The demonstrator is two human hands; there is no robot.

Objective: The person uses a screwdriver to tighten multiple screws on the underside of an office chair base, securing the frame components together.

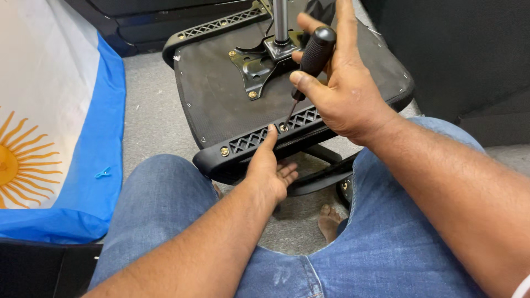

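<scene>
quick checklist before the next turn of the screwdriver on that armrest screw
1. Screwdriver tip on the screw: ok, it meets the head.
2. Right hand grip on the handle: ok, fingers wrapped round it.
3. Left hand steadying the armrest: ok, thumb on top by the screw, fingers under.
4. Tip fully seated in the slot: cannot tell, too small.
5. Other armrest screw: in place; tightness cannot tell.
6. Thumb clear of the tip: not ok, right beside it.
</scene>
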